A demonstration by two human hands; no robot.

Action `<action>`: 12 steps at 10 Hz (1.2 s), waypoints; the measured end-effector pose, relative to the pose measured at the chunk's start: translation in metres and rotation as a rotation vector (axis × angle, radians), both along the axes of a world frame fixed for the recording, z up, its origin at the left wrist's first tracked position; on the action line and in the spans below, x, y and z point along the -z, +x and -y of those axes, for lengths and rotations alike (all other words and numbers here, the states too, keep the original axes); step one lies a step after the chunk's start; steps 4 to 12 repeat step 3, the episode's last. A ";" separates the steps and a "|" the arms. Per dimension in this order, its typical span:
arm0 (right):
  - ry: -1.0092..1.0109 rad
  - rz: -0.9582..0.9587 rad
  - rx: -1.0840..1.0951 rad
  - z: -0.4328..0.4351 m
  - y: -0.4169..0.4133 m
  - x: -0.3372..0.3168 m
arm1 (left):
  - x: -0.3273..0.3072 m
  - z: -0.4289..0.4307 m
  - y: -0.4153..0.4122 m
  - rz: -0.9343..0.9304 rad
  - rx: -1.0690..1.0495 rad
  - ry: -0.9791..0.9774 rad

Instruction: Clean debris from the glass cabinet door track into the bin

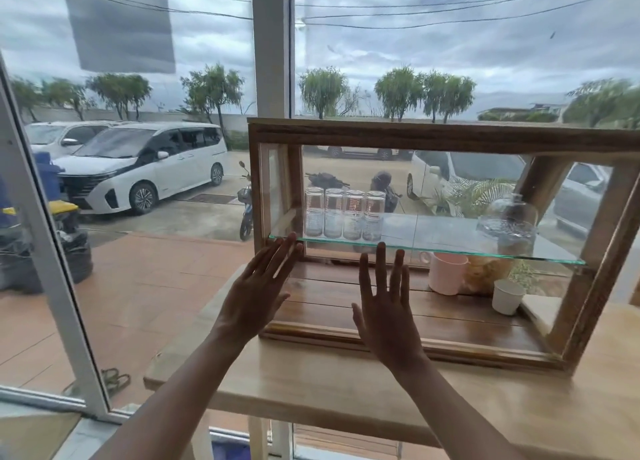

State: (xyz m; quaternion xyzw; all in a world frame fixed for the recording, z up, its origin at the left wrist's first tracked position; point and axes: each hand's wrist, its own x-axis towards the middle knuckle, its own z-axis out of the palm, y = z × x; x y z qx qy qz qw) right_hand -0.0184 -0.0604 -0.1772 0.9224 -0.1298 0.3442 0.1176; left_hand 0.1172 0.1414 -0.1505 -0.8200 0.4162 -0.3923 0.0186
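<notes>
A wooden-framed glass cabinet (433, 135) stands on a light wooden table (346, 383) by a big window. Its bottom door track (450, 347) runs along the front lower rail. My left hand (254, 295) is raised flat with fingers spread at the cabinet's left front edge, fingertips near the glass shelf (467, 250). Flat and spread too, my right hand (386, 307) is against the front glass, left of the middle. Neither hand holds anything. I see no bin on the table and cannot make out debris in the track.
Several upturned drinking glasses (344, 217) stand on the glass shelf, with a glass jar (512, 224) at its right. Below are a pink cup (446, 272), a bag of snacks (485, 274) and a white paper cup (506, 296). Parked cars and motorbikes show outside.
</notes>
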 end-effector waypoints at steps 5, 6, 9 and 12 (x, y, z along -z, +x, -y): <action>0.387 0.341 -0.329 0.004 -0.023 -0.022 | 0.034 0.010 -0.020 -0.191 0.224 -0.184; 0.387 0.341 -0.329 0.004 -0.023 -0.022 | 0.034 0.010 -0.020 -0.191 0.224 -0.184; 0.387 0.341 -0.329 0.004 -0.023 -0.022 | 0.034 0.010 -0.020 -0.191 0.224 -0.184; 0.387 0.341 -0.329 0.004 -0.023 -0.022 | 0.034 0.010 -0.020 -0.191 0.224 -0.184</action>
